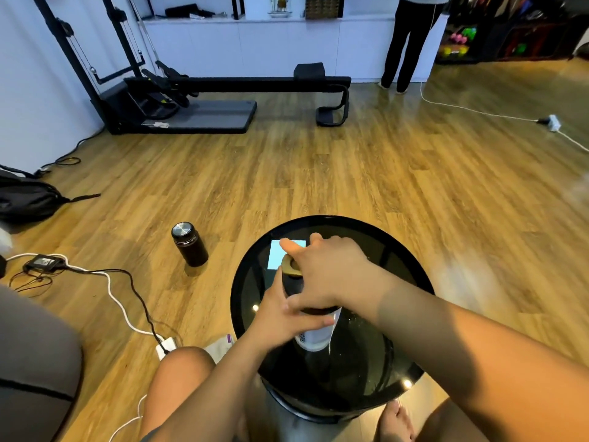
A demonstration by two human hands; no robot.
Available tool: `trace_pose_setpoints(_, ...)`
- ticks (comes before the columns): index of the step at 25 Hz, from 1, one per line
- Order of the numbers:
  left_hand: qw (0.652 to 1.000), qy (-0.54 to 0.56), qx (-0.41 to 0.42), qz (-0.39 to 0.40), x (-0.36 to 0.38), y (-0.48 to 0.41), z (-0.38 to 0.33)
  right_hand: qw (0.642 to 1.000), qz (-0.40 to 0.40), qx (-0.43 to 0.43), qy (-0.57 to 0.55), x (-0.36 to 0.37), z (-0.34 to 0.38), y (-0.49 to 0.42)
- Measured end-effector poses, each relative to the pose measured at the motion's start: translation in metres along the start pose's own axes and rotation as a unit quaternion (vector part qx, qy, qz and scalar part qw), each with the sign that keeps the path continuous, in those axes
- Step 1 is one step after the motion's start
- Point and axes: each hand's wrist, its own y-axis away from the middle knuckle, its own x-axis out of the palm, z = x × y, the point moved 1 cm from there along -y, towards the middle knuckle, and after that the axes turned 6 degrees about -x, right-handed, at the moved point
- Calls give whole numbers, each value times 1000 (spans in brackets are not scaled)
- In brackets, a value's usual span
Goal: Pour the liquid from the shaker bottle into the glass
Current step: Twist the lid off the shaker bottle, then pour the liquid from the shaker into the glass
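The shaker bottle stands upright on a round black glass table. Its body is pale and translucent, and its lid is black with a tan flip cap. My left hand wraps around the bottle just under the lid. My right hand lies over the top of the lid, fingers curled around it and the index finger stretched forward. Most of the lid is hidden under that hand. I see no glass in this view.
A black steel flask stands on the wooden floor left of the table. Cables and a white power strip lie at the left, beside a black bag. My knees flank the table. Exercise equipment and a standing person are far back.
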Motion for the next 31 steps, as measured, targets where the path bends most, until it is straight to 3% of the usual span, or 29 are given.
trace_pose_setpoints(3,1000,1,9,-6,3,-1,3,992,-90,-72,-50,-3,-17,4)
trace_pose_setpoints(5,1000,3,1,-9,6,-1,8,961,-147,-72,-222,-10,-40,19)
trace_pose_setpoints(6,1000,4,-4,-13,7,0,11,926,-163,-48,-338,-10,-58,27)
trace_pose_setpoints(9,1000,-12,8,-21,10,0,12,751,-252,33,-609,26,-104,55)
trace_pose_setpoints(11,999,-22,27,-24,11,-4,13,586,-305,81,-746,69,-130,63)
trace_pose_setpoints(13,998,-29,37,-38,11,-5,11,433,-304,135,-838,111,-147,64)
trace_pose_setpoints(18,987,-56,123,-83,28,-14,-28,232,-242,219,-916,207,-131,69)
trace_pose_setpoints(20,985,-80,136,-71,30,-26,-38,197,-223,213,-931,232,-125,64)
trace_pose_setpoints(31,949,-310,47,3,28,-71,-39,179,-180,230,-940,265,-137,33)
